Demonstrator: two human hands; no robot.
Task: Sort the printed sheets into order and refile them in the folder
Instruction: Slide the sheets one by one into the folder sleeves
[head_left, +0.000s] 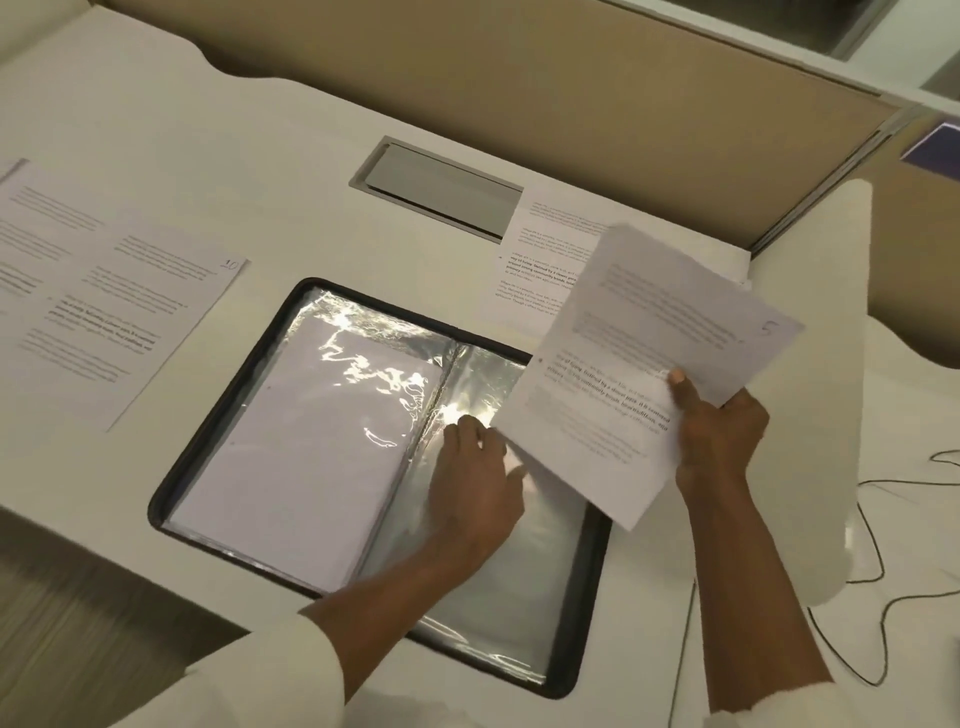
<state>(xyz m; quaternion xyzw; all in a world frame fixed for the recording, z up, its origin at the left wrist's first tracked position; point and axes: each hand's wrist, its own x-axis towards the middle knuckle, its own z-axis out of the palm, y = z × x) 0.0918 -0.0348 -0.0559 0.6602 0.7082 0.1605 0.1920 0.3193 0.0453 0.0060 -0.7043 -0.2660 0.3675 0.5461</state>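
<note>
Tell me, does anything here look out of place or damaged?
Nothing looks damaged. Loose sheets lie askew beside the open folder: the sheet marked 10 at left, and a sheet at right whose corner overlaps the grey desk hatch. The folder's left plastic sleeve is crinkled. The right hand holds the sheet marked 5.

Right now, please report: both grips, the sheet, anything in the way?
Right grip holds sheet 5 above the folder. Left grip rests on its right sleeve. Other sheets lie beside it on the desk, none blocking.
</note>
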